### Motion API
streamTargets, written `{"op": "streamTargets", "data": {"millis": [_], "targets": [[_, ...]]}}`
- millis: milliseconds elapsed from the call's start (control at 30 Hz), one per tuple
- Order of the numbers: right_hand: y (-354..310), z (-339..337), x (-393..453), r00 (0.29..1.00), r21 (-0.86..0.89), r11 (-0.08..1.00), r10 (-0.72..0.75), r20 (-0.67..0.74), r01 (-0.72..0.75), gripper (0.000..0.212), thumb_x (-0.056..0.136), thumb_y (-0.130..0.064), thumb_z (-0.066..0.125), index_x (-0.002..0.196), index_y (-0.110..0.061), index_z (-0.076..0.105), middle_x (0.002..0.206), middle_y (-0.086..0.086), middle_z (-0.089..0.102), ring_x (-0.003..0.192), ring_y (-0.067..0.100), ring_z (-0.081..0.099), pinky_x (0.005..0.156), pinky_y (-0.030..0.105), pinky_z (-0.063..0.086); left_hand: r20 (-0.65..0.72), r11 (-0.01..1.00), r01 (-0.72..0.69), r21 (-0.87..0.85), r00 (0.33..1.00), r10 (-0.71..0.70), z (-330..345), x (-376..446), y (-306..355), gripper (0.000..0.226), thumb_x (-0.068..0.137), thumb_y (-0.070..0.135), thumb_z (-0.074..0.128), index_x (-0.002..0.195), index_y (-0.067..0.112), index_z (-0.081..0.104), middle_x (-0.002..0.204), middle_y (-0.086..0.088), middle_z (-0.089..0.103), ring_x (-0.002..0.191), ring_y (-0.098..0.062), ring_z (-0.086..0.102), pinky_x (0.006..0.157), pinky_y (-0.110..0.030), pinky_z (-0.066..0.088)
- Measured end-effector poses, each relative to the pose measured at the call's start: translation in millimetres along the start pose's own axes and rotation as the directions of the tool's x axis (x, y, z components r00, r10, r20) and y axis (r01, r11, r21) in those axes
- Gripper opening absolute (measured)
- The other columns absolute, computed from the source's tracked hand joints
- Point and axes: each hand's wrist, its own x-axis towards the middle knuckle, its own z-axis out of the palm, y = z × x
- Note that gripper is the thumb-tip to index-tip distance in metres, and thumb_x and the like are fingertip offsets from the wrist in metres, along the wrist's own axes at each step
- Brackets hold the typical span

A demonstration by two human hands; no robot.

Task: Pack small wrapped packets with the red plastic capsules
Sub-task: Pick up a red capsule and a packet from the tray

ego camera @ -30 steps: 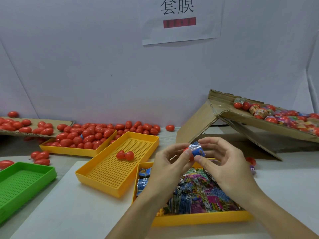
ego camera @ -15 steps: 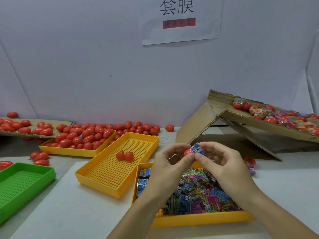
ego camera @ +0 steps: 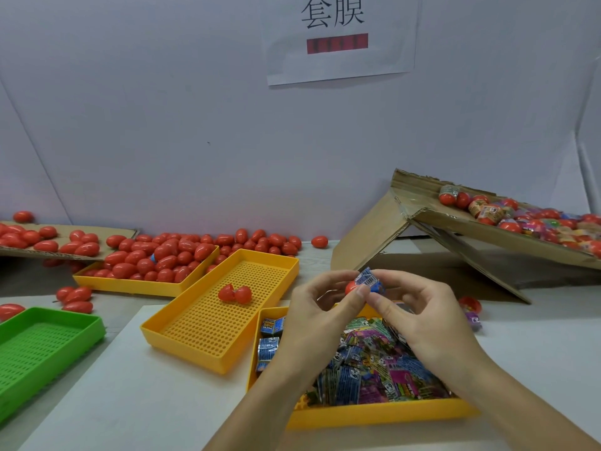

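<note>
Both hands meet above the far edge of the near yellow tray point(ego camera: 374, 413), which is heaped with small wrapped packets point(ego camera: 377, 369). The left hand point(ego camera: 320, 312) pinches a red capsule point(ego camera: 351, 287), mostly hidden behind its fingertips; the right hand point(ego camera: 419, 315) pinches a blue packet point(ego camera: 369, 280), which touches the capsule's upper side. Each grip is closed on its own thing, fingers curled. Step in hand, as judged: seating the packet into the capsule. The next move would call for pushing the packet fully inside, then snapping the capsule closed; a corner left protruding could stop the closure.

Around: an open capsule point(ego camera: 234, 293) lies in the middle yellow tray point(ego camera: 208, 333) toward the bench's centre. A far-left tray point(ego camera: 130, 284) holds many closed capsules, with more loose along the bench's back edge. A green tray point(ego camera: 45, 346) sits at the left edge. Cardboard point(ego camera: 487, 236) at the right carries film-wrapped capsules. Nothing stands between the hands.
</note>
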Motion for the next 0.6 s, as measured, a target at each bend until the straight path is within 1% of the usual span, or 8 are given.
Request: {"op": "streamTargets", "data": {"millis": [67,167,233,333,400,500,600], "targets": [[0.4,0.3,-0.9,1.0,-0.052,0.998,-0.026,0.003,0.026,0.028,0.081,-0.029,0.073,0.1,-0.047,0.065,0.096,-0.029,0.071,0.097,-0.003,0.066,0.08,0.015,0.054,0.002,1.0,0.005,-0.029,1.0,-0.005,0.5,0.6,-0.5,0.035,0.082,0.034,0.073,0.113,0.018,0.072,0.107,-0.002,0.075,0.106,-0.019,0.07,0.091,-0.038,0.058],[2.5,2.1,-3.1,0.999,-0.097,0.994,-0.048,-0.004,0.048,0.039,0.081,-0.019,0.08,0.108,-0.041,0.064,0.099,-0.023,0.07,0.097,0.001,0.066,0.078,0.021,0.057,-0.008,0.995,0.031,-0.098,0.999,-0.032,1.2,1.8,-1.1,0.022,0.086,0.028,0.072,0.105,0.017,0.075,0.102,-0.003,0.075,0.103,-0.02,0.071,0.085,-0.033,0.06],[3.4,4.9,-4.6,0.995,-0.182,0.98,-0.09,-0.035,0.082,0.042,0.078,-0.021,0.083,0.109,-0.04,0.063,0.098,-0.019,0.069,0.097,0.001,0.065,0.074,0.023,0.058,-0.007,0.99,0.047,-0.136,0.999,-0.048,1.3,2.4,-1.3,0.017,0.086,0.029,0.071,0.099,0.02,0.076,0.099,-0.003,0.075,0.101,-0.02,0.072,0.083,-0.033,0.059],[4.9,8.1,-5.5,0.985,-0.321,0.937,-0.164,-0.05,0.14,0.042,0.075,-0.03,0.085,0.11,-0.037,0.063,0.099,-0.019,0.065,0.096,0.002,0.061,0.067,0.022,0.055,0.012,0.986,0.072,-0.148,0.997,-0.071,1.4,2.8,-1.9,0.022,0.085,0.032,0.071,0.1,0.017,0.075,0.097,-0.006,0.075,0.099,-0.025,0.072,0.085,-0.042,0.06],[6.6,8.5,-5.6,0.98,-0.372,0.914,-0.192,-0.051,0.159,0.04,0.075,-0.034,0.083,0.11,-0.033,0.064,0.098,-0.019,0.063,0.093,0.003,0.059,0.064,0.018,0.05,0.024,0.984,0.093,-0.149,0.996,-0.091,1.7,2.4,-2.6,0.025,0.084,0.032,0.071,0.101,0.014,0.074,0.097,-0.007,0.075,0.1,-0.026,0.071,0.086,-0.043,0.06],[7.6,7.7,-5.0,0.97,-0.404,0.892,-0.24,-0.047,0.202,0.035,0.076,-0.034,0.081,0.107,-0.031,0.066,0.098,-0.021,0.06,0.094,0.003,0.059,0.066,0.014,0.049,0.054,0.969,0.137,-0.204,0.99,-0.128,1.9,2.6,-2.6,0.03,0.083,0.032,0.072,0.104,0.01,0.073,0.102,-0.012,0.073,0.102,-0.029,0.071,0.088,-0.043,0.059],[6.4,6.9,-5.5,0.967,-0.371,0.898,-0.256,-0.007,0.235,0.038,0.076,-0.029,0.083,0.11,-0.028,0.068,0.104,-0.022,0.059,0.1,0.0,0.059,0.074,0.009,0.048,0.153,0.962,0.166,-0.215,0.979,-0.135,2.4,0.9,-1.4,0.033,0.092,0.032,0.066,0.114,0.007,0.069,0.1,-0.013,0.072,0.096,-0.026,0.07,0.092,-0.044,0.057]]}}
